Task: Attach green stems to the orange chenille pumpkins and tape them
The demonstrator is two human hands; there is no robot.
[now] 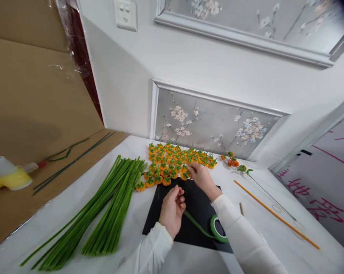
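My right hand [202,178] reaches over the far edge of a black mat [193,198]. Its thumb and finger pinch at the green top of a small orange chenille persimmon [184,176], nearest of the group there. Lower and to the left, my left hand [173,210] is closed with its fingers curled. From its lower edge a strip of green floral tape [198,225] runs to the tape roll [219,229] lying on the mat; the grip on it is partly hidden. Several more orange persimmons [166,181] with green leafy tops lie in rows behind the mat.
Bundles of green chenille stems [109,205] lie on the left of the white table [132,236]. An orange chenille stem [274,213] and a flower spray [233,163] on thin wire lie right. Cardboard [37,87] with a yellow-and-white tool [10,177] fills the left side.
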